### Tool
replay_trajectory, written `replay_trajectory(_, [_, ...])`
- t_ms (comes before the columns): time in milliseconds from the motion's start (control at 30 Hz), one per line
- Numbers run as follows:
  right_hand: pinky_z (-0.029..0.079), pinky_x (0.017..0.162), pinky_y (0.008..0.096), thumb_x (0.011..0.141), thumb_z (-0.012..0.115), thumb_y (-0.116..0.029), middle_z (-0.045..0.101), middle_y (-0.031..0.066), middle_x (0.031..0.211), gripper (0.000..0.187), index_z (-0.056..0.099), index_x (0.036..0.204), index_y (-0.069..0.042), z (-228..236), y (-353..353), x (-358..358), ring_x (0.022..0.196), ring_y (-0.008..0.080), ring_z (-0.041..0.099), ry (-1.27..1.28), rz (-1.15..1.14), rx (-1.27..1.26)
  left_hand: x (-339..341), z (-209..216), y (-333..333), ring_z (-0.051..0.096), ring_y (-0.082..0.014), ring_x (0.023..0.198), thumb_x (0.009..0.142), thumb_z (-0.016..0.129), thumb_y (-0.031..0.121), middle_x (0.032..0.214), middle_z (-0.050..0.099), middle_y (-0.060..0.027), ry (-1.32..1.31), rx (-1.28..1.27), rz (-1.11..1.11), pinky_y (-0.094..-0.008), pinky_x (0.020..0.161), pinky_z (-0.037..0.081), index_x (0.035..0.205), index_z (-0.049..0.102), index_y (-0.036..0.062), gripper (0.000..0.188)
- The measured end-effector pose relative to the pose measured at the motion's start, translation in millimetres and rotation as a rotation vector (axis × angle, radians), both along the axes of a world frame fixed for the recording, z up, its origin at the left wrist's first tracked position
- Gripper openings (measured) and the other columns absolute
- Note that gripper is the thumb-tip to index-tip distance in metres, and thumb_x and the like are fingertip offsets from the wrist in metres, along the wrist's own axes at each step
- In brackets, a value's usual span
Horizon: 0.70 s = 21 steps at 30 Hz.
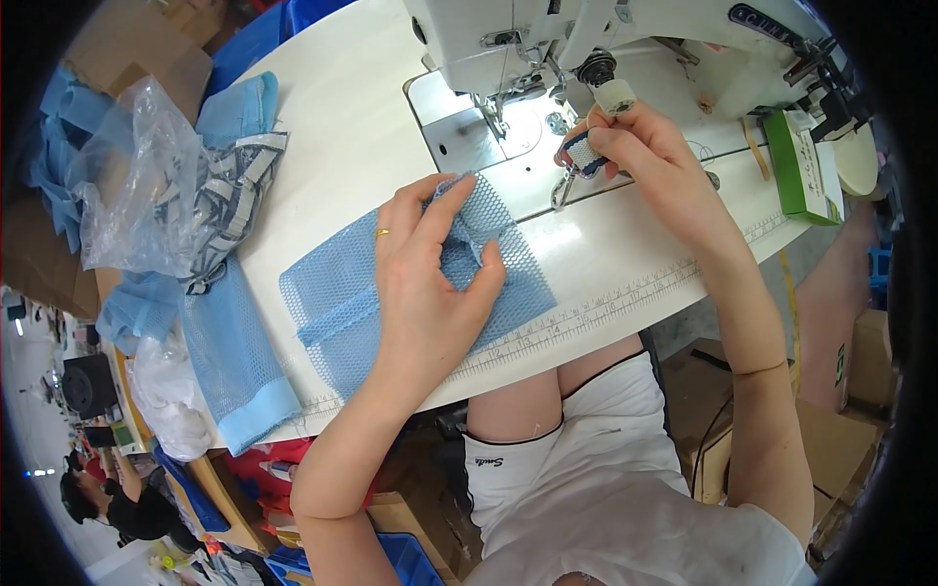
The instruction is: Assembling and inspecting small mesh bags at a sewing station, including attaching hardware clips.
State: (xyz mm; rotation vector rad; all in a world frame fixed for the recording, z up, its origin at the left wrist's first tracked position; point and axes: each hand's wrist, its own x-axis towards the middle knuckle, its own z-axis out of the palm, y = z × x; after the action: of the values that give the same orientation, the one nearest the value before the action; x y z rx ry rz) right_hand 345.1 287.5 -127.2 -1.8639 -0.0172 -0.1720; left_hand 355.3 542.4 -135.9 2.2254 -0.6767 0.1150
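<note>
On the near side of the sewing machine [454, 54], your left hand [420, 259], thumb spread from the fingers, rests on blue mesh fabric [337, 275] lying toward its left, while your right hand [662, 161] pinches a webbing piece [583, 152] with a metal clip [561, 191] just before its head.

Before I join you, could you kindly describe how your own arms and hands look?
My left hand is ungloved and wears a slim gold-coloured ring; my right hand is ungloved too, with no ring visible. My left arm is bare as far as it shows, and my right arm is bare up to a white top.
</note>
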Motion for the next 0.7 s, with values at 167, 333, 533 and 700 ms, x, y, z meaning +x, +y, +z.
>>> replay_trajectory(167, [0.043,0.07,0.0248,0.1,0.059,-0.024,0.059,-0.0022,0.086,0.019,0.059,0.099,-0.005,-1.2,-0.7,0.6,0.077,0.0063,0.049,0.006,0.003,0.006,-0.4,-0.6,-1.0,0.054,-0.0286,0.128,0.086,0.075,0.012,0.136,0.056,-0.0135,-0.015,0.01,-0.017,-0.0384,0.107,0.044,0.133,0.066,0.0065,0.048])
replay_trajectory(333, [0.043,0.068,0.0251,0.1,0.06,-0.023,0.059,-0.0022,0.086,0.018,0.06,0.099,-0.005,-3.7,-3.8,2.2,0.076,0.0064,0.049,-0.012,0.016,0.011,-0.5,0.4,-2.5,0.053,-0.0289,0.128,0.086,0.077,0.014,0.135,0.056,-0.0133,-0.005,0.02,-0.019,-0.0384,0.107,0.044,0.133,0.066,0.0071,0.048])
replay_trajectory(533, [0.042,0.068,0.025,0.099,0.06,-0.023,0.059,-0.002,0.086,0.019,0.06,0.099,-0.004,-2.9,-3.1,2.2,0.076,0.0066,0.049,0.023,0.011,0.022,-1.1,0.0,-2.7,0.053,-0.0286,0.128,0.086,0.078,0.016,0.135,0.056,-0.0132,-0.016,0.029,-0.017,-0.0387,0.106,0.045,0.132,0.066,0.0081,0.048])
replay_trajectory(700, [0.042,0.067,0.0257,0.099,0.06,-0.024,0.059,-0.0016,0.085,0.02,0.06,0.099,-0.004,-5.0,-5.6,2.4,0.075,0.0069,0.049,0.012,0.02,0.022,0.7,1.6,-3.2,0.053,-0.0291,0.128,0.086,0.08,0.017,0.136,0.057,-0.0137,-0.012,0.027,-0.052,-0.04,0.109,0.042,0.139,0.06,0.0074,0.057])
